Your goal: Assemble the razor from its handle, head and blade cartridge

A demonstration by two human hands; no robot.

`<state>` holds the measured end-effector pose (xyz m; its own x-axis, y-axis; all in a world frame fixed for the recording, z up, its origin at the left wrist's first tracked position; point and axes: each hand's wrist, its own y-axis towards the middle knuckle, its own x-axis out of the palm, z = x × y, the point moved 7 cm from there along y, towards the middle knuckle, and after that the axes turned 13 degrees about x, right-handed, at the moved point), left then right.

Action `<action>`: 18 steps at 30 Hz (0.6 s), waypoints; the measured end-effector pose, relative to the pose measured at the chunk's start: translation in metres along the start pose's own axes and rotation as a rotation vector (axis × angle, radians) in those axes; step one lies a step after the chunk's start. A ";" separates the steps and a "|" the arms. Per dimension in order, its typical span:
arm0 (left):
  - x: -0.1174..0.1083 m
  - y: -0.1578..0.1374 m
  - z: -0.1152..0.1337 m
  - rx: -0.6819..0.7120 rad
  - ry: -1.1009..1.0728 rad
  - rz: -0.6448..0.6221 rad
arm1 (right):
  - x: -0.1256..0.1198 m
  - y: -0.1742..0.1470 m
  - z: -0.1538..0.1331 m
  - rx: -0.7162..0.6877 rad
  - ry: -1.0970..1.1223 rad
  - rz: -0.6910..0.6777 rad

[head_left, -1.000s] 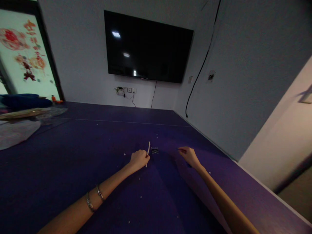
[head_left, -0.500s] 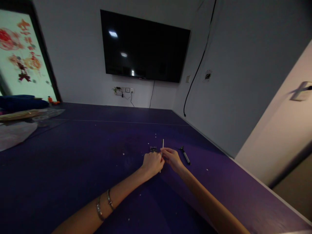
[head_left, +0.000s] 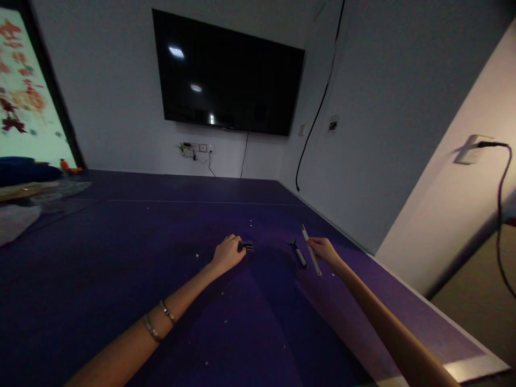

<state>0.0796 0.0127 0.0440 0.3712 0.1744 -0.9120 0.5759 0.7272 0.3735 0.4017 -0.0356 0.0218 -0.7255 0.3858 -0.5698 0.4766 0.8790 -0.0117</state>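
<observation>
My right hand pinches a thin, flat, pale strip near its middle. The strip slants over the purple surface, beside a small razor-like tool with a dark head and a grey handle. To the left, my left hand has its fingers curled on a small dark object with a metallic-looking part at its right end. My fingers hide much of that object, and its kind is too small to make out. Two bracelets circle my left forearm.
Small white bits lie scattered on the purple tabletop. Plastic bags and dark blue cloth sit at the far left. A television hangs on the back wall, and a black cable dangles at the corner.
My hands were together at the strip and are now apart. The right has carried the strip right, beside the razor-like tool; the left has moved onto the small dark object. The view has shifted slightly.
</observation>
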 end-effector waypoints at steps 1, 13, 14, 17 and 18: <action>0.002 0.001 -0.007 0.015 -0.009 0.020 | -0.007 0.005 0.006 -0.003 -0.042 0.018; 0.041 0.015 -0.021 0.159 -0.061 -0.080 | -0.004 0.019 0.029 -0.066 -0.412 0.174; 0.042 0.016 -0.020 0.166 -0.065 -0.077 | -0.002 0.020 0.029 -0.070 -0.430 0.178; 0.046 0.019 -0.018 0.189 -0.074 -0.072 | 0.003 0.023 0.028 -0.084 -0.471 0.180; 0.048 0.020 -0.018 0.194 -0.073 -0.076 | 0.005 0.023 0.028 -0.088 -0.481 0.178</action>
<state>0.0959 0.0474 0.0047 0.3692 0.0702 -0.9267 0.7312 0.5935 0.3363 0.4233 -0.0210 -0.0044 -0.3168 0.3775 -0.8701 0.5133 0.8397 0.1774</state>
